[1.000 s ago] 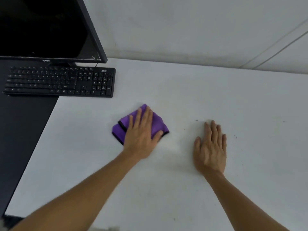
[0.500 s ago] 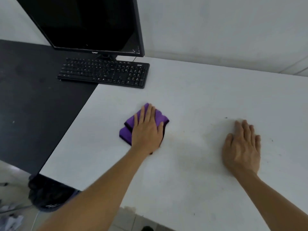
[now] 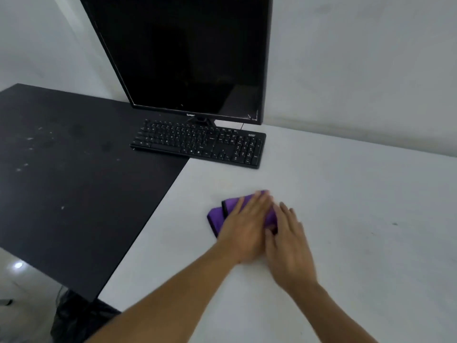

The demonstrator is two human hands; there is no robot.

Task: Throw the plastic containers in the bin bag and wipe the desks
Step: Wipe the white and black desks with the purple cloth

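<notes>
A black desk (image 3: 61, 181) adjoins a white desk (image 3: 358, 219), a keyboard (image 3: 200, 143) straddling their seam below a monitor (image 3: 188, 53). Near the white desk's left edge, the left hand (image 3: 243, 227) presses flat on a folded purple cloth (image 3: 217, 216); the right hand (image 3: 290, 246), fingers spread and gripping nothing, touches the cloth's right edge.

Plain pale wall (image 3: 358, 58) behind, dark monitor (image 3: 188, 53) and black keyboard (image 3: 200, 144) at the far edge where the black desk (image 3: 74, 181) meets the white one (image 3: 358, 194), glossy light floor (image 3: 22, 293) under the left corner
</notes>
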